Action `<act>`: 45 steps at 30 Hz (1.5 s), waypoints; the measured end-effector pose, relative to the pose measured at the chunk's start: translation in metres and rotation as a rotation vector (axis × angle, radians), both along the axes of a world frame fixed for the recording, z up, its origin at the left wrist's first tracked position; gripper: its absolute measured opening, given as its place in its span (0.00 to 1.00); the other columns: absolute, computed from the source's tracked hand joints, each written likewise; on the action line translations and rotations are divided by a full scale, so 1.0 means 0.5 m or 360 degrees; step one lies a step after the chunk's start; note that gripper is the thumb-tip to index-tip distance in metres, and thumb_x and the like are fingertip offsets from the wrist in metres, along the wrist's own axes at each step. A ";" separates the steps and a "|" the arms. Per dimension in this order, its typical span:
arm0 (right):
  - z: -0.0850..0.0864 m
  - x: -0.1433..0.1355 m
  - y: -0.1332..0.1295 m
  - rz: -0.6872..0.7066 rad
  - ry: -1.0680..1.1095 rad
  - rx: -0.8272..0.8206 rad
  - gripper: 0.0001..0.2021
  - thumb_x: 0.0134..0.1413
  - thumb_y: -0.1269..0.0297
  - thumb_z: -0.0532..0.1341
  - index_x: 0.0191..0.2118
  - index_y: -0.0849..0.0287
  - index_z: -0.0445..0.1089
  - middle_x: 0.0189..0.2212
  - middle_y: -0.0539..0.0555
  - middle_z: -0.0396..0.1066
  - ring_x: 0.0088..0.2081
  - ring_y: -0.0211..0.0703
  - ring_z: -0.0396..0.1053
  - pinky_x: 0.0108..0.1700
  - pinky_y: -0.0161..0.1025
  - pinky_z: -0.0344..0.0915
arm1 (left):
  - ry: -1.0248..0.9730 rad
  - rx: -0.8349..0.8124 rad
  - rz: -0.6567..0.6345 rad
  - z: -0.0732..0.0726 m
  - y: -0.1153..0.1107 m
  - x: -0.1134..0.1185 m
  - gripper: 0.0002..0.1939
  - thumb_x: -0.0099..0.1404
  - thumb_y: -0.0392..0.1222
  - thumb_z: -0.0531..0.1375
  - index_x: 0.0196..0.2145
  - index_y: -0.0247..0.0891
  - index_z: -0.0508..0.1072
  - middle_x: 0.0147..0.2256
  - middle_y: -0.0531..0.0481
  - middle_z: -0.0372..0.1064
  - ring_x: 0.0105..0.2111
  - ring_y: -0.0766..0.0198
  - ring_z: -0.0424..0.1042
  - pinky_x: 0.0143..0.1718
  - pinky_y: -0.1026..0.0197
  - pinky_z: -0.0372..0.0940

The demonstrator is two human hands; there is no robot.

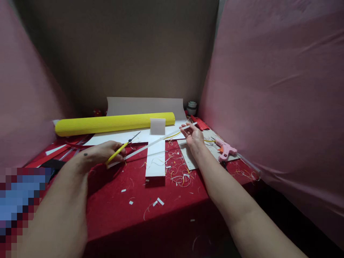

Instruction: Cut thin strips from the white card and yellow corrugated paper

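Note:
My left hand (109, 152) is closed round yellow-handled scissors (118, 153), whose dark blades point up and to the right. A long thin white strip (150, 144) runs from beside my left hand up to my right hand (192, 134), where its far end lies at the fingers, which are closed on it. Below the strip a white card piece (155, 161) lies on the red cloth, with a small white square (157, 126) standing upright behind it. Part of a thin yellow strip (173, 135) shows beside the white one.
A yellow corrugated roll (115, 123) lies across white sheets at the back. A pink glue gun (227, 148) rests on a grey board (186, 154) at the right. Paper scraps and thin curled trimmings litter the red cloth (113, 211). A white jar (191, 107) stands behind.

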State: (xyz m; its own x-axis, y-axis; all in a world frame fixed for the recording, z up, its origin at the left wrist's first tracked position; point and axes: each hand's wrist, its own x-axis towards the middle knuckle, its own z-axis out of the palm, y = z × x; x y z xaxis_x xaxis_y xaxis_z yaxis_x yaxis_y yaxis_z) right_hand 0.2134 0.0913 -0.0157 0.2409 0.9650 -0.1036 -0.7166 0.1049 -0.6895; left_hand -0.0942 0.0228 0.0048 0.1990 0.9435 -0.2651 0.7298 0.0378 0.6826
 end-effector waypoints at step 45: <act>-0.010 -0.193 -0.113 0.0909 -0.0724 -0.0022 0.04 0.46 0.75 0.57 0.25 0.62 0.61 0.16 0.48 0.64 0.16 0.32 0.62 0.16 0.29 0.54 | -0.0990 0.0120 0.0045 -0.010 -0.010 0.118 0.10 0.47 0.35 0.63 0.26 0.35 0.65 0.16 0.58 0.58 0.14 0.75 0.55 0.15 0.68 0.48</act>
State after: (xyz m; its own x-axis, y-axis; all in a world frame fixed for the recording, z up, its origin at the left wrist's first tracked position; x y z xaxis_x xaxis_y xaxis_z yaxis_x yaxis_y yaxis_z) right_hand 0.1169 0.0348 -0.0205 -0.2775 0.9524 -0.1259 -0.2995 -0.2103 -0.9306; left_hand -0.0350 0.0179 -0.0004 0.2695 0.9622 -0.0402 0.1942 -0.0134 0.9809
